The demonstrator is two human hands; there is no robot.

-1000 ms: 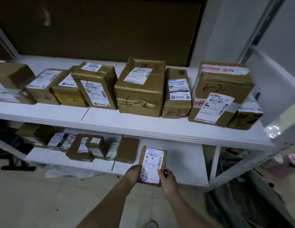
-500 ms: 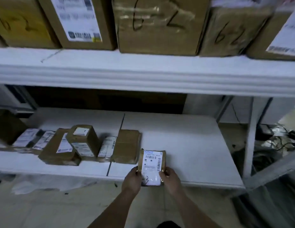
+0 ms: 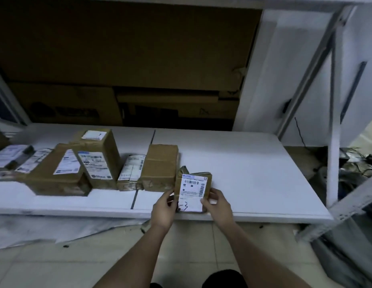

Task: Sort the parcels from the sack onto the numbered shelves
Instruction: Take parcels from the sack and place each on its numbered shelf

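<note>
A small brown parcel (image 3: 193, 189) with a white barcode label and a handwritten "-3" is held over the front part of the low white shelf (image 3: 243, 173). My left hand (image 3: 163, 208) grips its left edge and my right hand (image 3: 217, 205) grips its right edge. The parcel sits just right of a plain brown box (image 3: 160, 166). I cannot tell whether its underside touches the shelf.
Several brown parcels (image 3: 93, 156) with white labels line the shelf's left half. The right half of the shelf holds nothing. A metal upright (image 3: 333, 142) stands at the right. Cardboard sheets (image 3: 118, 59) back the shelf. Crumpled white sheeting (image 3: 46, 229) lies on the floor.
The view has dropped from the upper shelf to the lower one. Both hands carried the small parcel forward over the lower shelf's front edge, beside the plain brown box.
</note>
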